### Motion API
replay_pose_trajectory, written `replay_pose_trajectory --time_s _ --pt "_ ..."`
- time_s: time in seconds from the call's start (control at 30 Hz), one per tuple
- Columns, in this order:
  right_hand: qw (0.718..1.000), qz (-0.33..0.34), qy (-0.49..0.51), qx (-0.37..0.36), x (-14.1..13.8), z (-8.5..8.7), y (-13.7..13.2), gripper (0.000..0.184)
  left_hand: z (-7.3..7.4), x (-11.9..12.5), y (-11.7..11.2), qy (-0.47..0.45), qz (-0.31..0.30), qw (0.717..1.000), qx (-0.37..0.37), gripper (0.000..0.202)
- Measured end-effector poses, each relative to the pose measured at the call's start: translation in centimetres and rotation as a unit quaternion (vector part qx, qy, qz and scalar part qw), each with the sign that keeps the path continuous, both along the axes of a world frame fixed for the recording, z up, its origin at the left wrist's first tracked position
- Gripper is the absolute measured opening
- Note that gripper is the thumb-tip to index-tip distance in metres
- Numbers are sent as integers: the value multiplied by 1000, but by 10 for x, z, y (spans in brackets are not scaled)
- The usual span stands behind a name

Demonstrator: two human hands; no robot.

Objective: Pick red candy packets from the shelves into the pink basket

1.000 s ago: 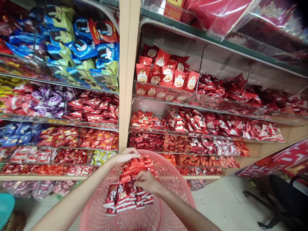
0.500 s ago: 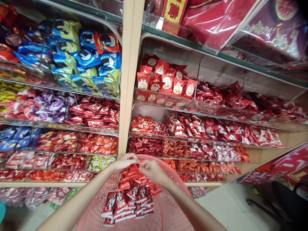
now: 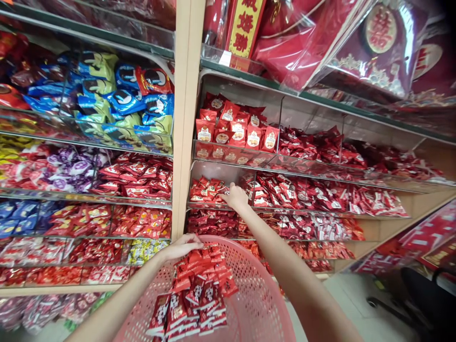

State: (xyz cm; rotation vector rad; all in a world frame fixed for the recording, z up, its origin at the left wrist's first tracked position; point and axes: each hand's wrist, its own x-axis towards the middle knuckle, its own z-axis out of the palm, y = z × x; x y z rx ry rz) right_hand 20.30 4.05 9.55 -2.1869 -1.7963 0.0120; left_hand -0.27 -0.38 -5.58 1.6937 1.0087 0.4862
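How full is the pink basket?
The pink basket is only partly full: a bunch of red snack packets sits inside, with bare mesh showing beside them.

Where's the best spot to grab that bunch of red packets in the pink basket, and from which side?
Take the red packets by their gathered top end, coming from above, where the left hand rests. They bunch tightly there, so fingers can close round them; lower down they fan out loosely inside the basket, and could slip apart.
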Motion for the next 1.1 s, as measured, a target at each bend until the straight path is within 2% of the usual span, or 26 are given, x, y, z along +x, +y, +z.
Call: replay_pose_trajectory --time_s 0.2,0.37,0.5,0.57,0.63,0.7,0.8,0.87,1.0,1.1 --pt "999 28 1 25 3 -2 -4 35 -4 -1 2 -2 -5 1000 9 40" --pt "994 60 10 95 7 -8 -9 35 -1 1 0 -10 -7 1000 8 38" --pt "987 76 96 105 11 -12 -5 32 -1 0 -1 -6 -5 1000 17 38" --pt "974 86 158 140 11 -12 -6 28 -3 -1 0 -1 -4 1000 23 39" --pt "945 101 242 196 8 -13 -13 24 -6 -2 1 0 -7 1000 30 40" --pt "895 124 366 226 2 -16 -28 24 -9 -2 2 -1 -8 999 36 39" --pt "794 160 560 171 -9 -26 -58 30 -10 -2 2 -4 -5 999 36 39" --pt "747 171 634 105 -16 -35 -77 33 -7 -1 1 -6 0 1000 27 39" --pt "713 162 683 9 -22 -51 -99 38 6 0 -5 -37 -7 999 -4 40" --pt "700 154 697 -23 -24 -57 -103 41 15 -1 -7 -70 -23 997 6 44"
